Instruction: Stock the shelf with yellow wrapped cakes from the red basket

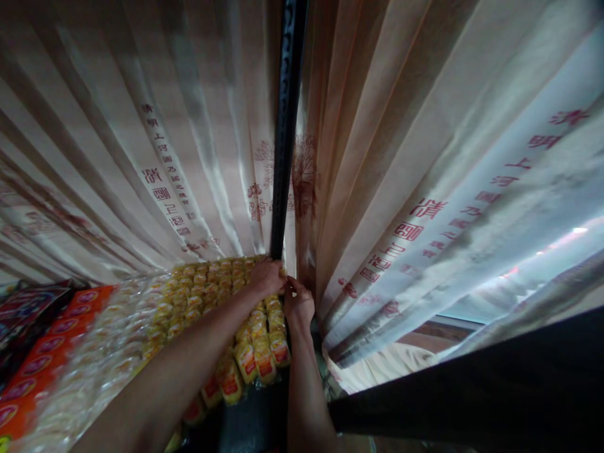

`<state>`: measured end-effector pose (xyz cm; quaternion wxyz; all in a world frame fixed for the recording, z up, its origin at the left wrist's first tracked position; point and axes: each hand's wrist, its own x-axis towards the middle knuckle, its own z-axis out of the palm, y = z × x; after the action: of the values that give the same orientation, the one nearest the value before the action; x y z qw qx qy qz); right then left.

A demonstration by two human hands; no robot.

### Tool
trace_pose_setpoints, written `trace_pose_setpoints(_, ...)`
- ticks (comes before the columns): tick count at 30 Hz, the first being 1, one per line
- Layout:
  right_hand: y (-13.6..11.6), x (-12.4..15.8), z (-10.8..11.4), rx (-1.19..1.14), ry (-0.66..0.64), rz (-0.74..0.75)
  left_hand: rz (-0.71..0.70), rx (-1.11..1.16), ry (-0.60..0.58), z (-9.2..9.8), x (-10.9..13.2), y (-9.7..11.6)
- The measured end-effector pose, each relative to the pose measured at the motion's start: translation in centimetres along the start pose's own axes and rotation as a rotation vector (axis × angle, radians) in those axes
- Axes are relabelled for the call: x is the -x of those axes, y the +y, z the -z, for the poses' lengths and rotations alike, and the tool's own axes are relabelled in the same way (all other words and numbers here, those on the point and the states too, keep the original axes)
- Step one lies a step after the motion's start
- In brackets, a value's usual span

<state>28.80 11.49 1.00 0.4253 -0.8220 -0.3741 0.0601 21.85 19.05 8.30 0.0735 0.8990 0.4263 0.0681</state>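
Note:
Both arms reach to the back right corner of a display of yellow wrapped packs [258, 324], set out in close rows. My left hand [267, 277] is closed over the far end of the rows, beside the foot of a black upright post [284, 138]. What its fingers hold is hidden. Close by on the right, my right hand [299, 301] has its thumb and fingers pinched together near the post. Whatever is between those fingertips is too small to make out.
Pleated curtains [202, 126] printed with red characters hang behind and to the right. Left of the yellow packs lie clear-wrapped pale packs [127, 327], an orange strip [56, 352] and dark packets [28, 314]. A dark bar [472, 384] crosses the lower right.

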Motion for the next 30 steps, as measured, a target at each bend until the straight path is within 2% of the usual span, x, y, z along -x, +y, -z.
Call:
trace_pose_setpoints(8,-0.8,-0.1,0.9,0.131,-0.143,-0.076,-0.064,-0.062,-0.021,0.5,-0.4,-0.5)
trace_pose_setpoints(10,-0.6,-0.1,0.8,0.144,-0.126,-0.034,-0.057,-0.073,-0.024,0.5,-0.5,-0.3)
trace_pose_setpoints(13,-0.1,0.1,0.6,0.105,-0.035,0.063,-0.064,-0.082,-0.044,0.5,-0.9,-0.1)
trace_pose_setpoints(15,0.1,0.3,0.5,0.069,-0.001,0.058,-0.077,-0.087,-0.052,0.5,-1.1,0.1)
trace_pose_setpoints(21,-0.6,0.6,1.2,0.074,-0.138,-0.055,-0.114,-0.084,-0.050,0.0,-1.5,0.4)
trace_pose_setpoints(26,-0.8,0.3,1.9,0.137,-0.214,-0.022,-0.092,-0.079,-0.022,-0.6,-1.3,0.6)
trace_pose_setpoints(30,-0.6,0.2,1.9,0.143,-0.241,0.023,-0.019,-0.082,-0.013,-0.7,-0.9,1.1)
